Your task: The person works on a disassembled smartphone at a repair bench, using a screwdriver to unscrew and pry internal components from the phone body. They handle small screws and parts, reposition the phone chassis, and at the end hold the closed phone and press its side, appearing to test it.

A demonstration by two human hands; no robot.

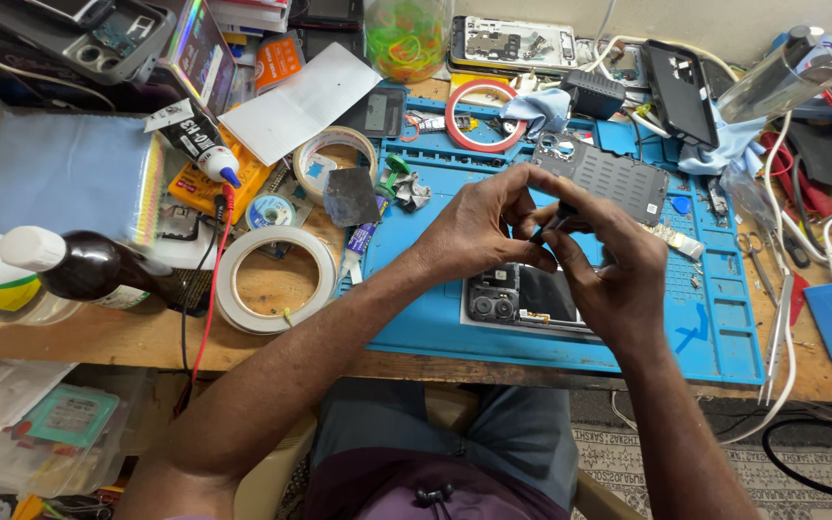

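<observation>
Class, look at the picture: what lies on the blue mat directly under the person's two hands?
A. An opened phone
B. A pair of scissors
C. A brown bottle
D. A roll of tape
A: the opened phone lies on the mat just below both hands.

A white-labelled dark brown bottle (pixel 89 270) lies far left; a black-and-white labelled glue tube (pixel 195 140) rests above an orange packet (pixel 206 188).
</observation>
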